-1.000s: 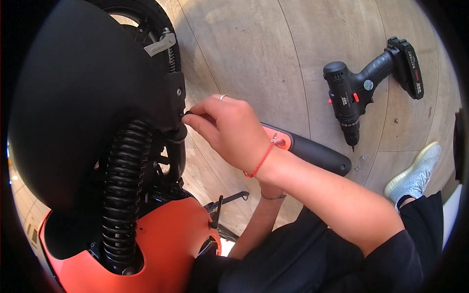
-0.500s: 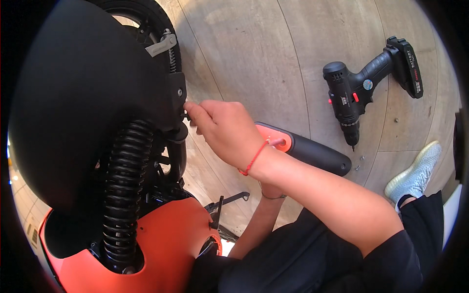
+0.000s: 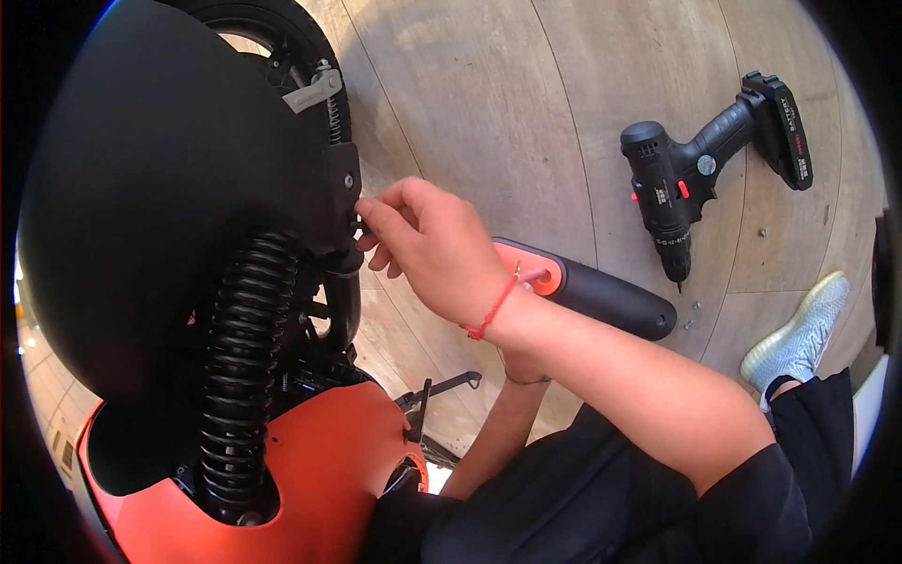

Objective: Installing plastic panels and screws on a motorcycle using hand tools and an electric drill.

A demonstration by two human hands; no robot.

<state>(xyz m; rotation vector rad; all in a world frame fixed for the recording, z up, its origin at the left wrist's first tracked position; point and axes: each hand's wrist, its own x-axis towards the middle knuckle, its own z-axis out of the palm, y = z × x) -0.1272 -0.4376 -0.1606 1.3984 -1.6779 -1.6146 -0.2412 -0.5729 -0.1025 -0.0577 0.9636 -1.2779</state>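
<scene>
My right hand (image 3: 427,230), with a red cord on its wrist, pinches a small dark screw-like piece (image 3: 358,227) between thumb and forefinger. It is at the edge of a black bracket (image 3: 344,183) beside the large black rounded fender (image 3: 160,197) of a scooter-like vehicle. A screw head (image 3: 349,181) sits in the bracket above my fingertips. Behind my right forearm, my left hand (image 3: 536,275) is mostly hidden. Its finger shows at the hole of an orange plate on a long black cover (image 3: 611,296), which it grips.
A black cordless drill (image 3: 672,193) lies on the wood-look floor at right, with several small screws (image 3: 693,315) near its tip. A black coil spring (image 3: 246,367) and orange body panel (image 3: 319,470) fill the lower left. My shoe (image 3: 799,324) rests at right.
My right hand's lower fingers have loosened and spread a little, while thumb and forefinger stay at the small dark piece. The fender and wheel have shifted very slightly. My left hand looks unmoved.
</scene>
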